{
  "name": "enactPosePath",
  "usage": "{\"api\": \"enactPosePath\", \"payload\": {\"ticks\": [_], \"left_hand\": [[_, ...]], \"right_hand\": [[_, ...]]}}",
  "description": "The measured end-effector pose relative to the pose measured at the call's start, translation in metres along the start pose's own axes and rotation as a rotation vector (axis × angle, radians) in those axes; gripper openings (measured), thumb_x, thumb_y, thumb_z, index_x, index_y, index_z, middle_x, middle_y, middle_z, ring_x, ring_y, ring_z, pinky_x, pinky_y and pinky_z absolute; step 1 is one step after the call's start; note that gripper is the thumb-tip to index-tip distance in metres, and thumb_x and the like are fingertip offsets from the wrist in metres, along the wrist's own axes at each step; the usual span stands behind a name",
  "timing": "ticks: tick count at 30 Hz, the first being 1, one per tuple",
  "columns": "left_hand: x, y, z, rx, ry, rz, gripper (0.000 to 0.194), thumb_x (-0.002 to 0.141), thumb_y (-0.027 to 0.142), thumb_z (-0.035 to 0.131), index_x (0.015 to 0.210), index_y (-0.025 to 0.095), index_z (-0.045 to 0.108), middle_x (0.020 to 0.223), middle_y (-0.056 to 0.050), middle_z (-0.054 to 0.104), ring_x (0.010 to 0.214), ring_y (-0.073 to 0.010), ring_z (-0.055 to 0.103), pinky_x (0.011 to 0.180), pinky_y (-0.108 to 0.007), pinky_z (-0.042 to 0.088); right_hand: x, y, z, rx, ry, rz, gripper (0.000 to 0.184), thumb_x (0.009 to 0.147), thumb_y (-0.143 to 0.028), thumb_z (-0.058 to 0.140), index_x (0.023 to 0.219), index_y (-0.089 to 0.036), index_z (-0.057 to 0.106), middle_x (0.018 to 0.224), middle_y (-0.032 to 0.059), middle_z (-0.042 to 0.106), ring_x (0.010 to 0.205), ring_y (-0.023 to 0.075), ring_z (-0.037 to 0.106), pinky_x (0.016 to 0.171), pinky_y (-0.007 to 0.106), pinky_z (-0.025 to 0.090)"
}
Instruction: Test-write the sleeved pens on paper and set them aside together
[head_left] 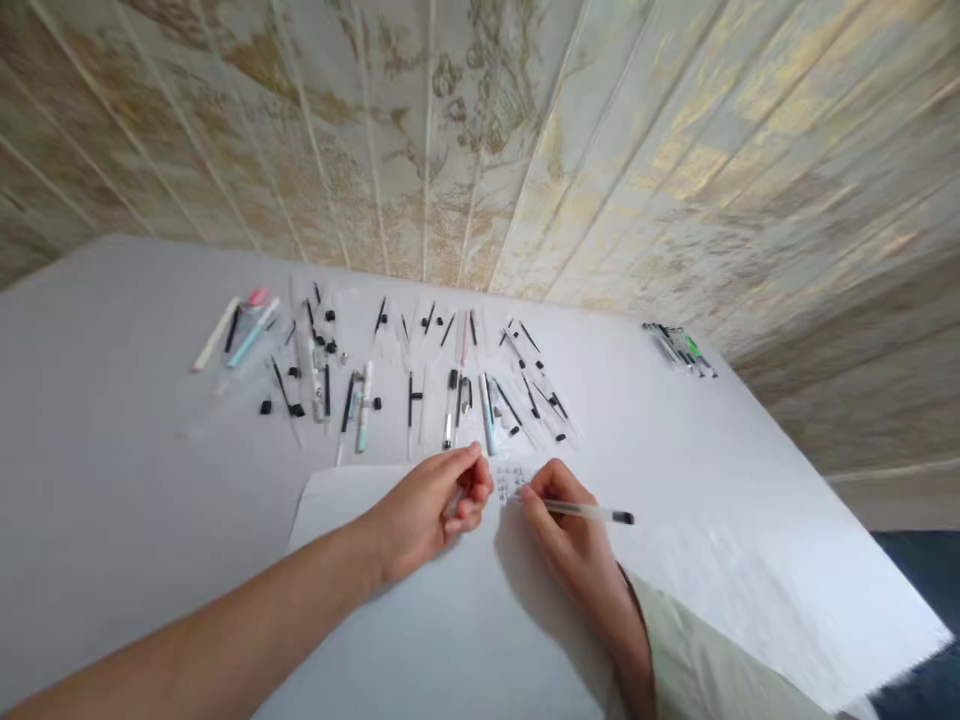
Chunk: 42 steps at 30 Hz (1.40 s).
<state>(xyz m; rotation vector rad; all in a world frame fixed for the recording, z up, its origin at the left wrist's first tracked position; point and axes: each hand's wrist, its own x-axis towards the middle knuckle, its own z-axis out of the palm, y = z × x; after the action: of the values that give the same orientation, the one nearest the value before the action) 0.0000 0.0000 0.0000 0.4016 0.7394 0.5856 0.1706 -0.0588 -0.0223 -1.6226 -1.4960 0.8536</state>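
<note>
My right hand (564, 525) pinches a clear pen (592, 513) with a black end, its tip down on a white sheet of paper (450, 620) where small scribbles (512, 482) show. My left hand (439, 510) rests on the same sheet just left of the scribbles, fingers curled in around something small that I cannot make out. Both hands sit near the sheet's far edge.
Beyond the sheet, many pens, clear barrels, refills and small black caps (420, 375) lie spread in a row on the white table (112, 450). A pink and pale pen group (240, 325) lies far left, a bundle of pens (679, 348) far right. A patterned wall rises behind.
</note>
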Motion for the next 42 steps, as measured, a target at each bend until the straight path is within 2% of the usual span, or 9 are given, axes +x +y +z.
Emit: {"api": "enactPosePath", "payload": {"ticks": [16, 30, 42], "left_hand": [[0.0058, -0.0077, -0.0065, -0.052, -0.073, 0.046, 0.036, 0.096, 0.028, 0.045, 0.064, 0.012, 0.054, 0.059, 0.002, 0.049, 0.042, -0.0026, 0.035, 0.035, -0.012, 0.025], [0.0049, -0.0078, -0.0065, -0.048, -0.07, 0.043, 0.037, 0.096, 0.028, 0.045, 0.064, 0.012, 0.055, 0.059, 0.002, 0.048, 0.042, -0.0028, 0.034, 0.036, -0.012, 0.025], [0.0054, -0.0069, -0.0061, -0.053, -0.077, 0.048, 0.037, 0.096, 0.028, 0.045, 0.064, 0.013, 0.055, 0.059, 0.002, 0.049, 0.042, -0.0029, 0.035, 0.035, -0.012, 0.025]], "right_hand": [[0.0004, 0.0052, 0.001, -0.029, 0.054, -0.001, 0.02, 0.087, -0.029, 0.052, 0.071, -0.021, 0.043, 0.06, -0.0049, 0.041, 0.055, 0.0118, 0.037, 0.051, 0.025, 0.028], [0.0002, 0.0041, 0.0007, -0.047, 0.052, -0.036, 0.02, 0.086, -0.026, 0.052, 0.07, -0.021, 0.042, 0.06, -0.005, 0.039, 0.055, 0.0117, 0.036, 0.051, 0.025, 0.028], [-0.0002, 0.0032, 0.0008, -0.028, 0.044, -0.01, 0.021, 0.087, -0.028, 0.052, 0.07, -0.021, 0.042, 0.06, -0.0047, 0.041, 0.055, 0.0121, 0.037, 0.052, 0.025, 0.028]]}}
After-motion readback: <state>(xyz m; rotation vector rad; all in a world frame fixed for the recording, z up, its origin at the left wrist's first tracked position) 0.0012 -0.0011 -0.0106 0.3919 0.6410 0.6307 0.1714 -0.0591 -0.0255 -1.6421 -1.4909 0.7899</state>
